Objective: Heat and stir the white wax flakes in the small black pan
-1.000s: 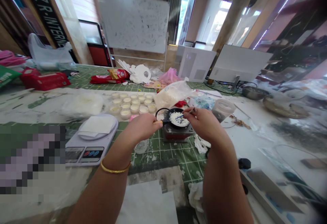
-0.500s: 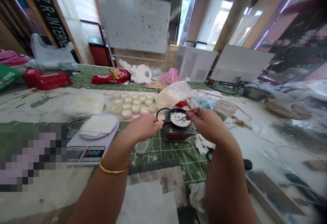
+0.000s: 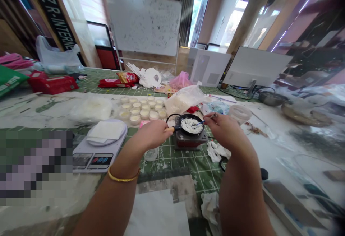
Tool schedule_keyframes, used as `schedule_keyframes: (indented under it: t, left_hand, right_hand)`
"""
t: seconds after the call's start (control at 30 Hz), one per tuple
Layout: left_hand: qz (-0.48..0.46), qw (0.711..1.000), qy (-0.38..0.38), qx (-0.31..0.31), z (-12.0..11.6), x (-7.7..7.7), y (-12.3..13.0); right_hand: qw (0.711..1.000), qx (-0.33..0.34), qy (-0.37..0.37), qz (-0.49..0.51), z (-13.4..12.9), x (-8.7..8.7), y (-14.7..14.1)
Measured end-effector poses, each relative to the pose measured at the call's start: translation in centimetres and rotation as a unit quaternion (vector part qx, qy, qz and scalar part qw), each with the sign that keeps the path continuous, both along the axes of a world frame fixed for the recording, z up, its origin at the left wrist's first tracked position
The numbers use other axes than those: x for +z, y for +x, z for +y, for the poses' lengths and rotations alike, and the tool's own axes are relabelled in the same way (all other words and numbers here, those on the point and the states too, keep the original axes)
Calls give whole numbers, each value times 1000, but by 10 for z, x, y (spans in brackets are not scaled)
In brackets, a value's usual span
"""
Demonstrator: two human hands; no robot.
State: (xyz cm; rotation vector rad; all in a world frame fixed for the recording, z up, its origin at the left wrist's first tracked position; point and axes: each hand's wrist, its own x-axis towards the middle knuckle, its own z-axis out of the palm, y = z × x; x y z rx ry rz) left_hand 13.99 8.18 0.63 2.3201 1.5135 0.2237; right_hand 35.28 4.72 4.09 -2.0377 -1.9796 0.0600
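A small black pan [image 3: 184, 132] holding white flakes [image 3: 191, 125] rests on a dark red hot plate [image 3: 188, 143]. My left hand [image 3: 154, 134] is closed round the pan's wooden handle [image 3: 169, 129]. Between the fingers of my right hand [image 3: 219, 123] is a thin blue stick [image 3: 201, 123], whose tip reaches into the flakes from the right. Behind and left of the pan stand several small round cups [image 3: 145, 114] with pale filling. A clear empty cup [image 3: 151, 154] sits below my left hand.
A kitchen scale [image 3: 101, 159] with white sheets stands at the left. Behind the pan lies a clear bag [image 3: 183, 99] of pale material. Crumpled tissue [image 3: 215, 151] lies right of the hot plate, white paper [image 3: 156, 211] in front. Monitors [image 3: 256, 67] stand at the back right.
My right hand and the stick have shifted slightly right over the pan, and more of the flakes show. My left hand still grips the handle. The whole view has moved a little.
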Motion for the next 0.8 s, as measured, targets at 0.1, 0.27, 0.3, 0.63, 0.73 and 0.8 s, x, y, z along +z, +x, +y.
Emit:
schedule_keyframes:
  t: [0.1,0.27,0.3,0.63,0.73,0.8]
  left_hand:
    - [4,1000,2,-3,0,1,1]
    - [3,1000,11,0,-2,1,2]
    - [4,1000,10,0,-2,1,2]
    - [12,1000,6,-1,-2,4,2]
    - [12,1000,3,-2,-2,3,2]
    - [4,1000,1,-4,-2,3,2]
  right_hand:
    - [1000,5,-5,-4,-3,1,1]
    - [998,51,2,26,-1,-1,-5]
    - [999,35,5,28,1,-2,-5]
    - [996,55,13,65,-1,-2,-1]
    - [996,20,29,76,-4,0,5]
    - [996,34,14,83,-5,1,8]
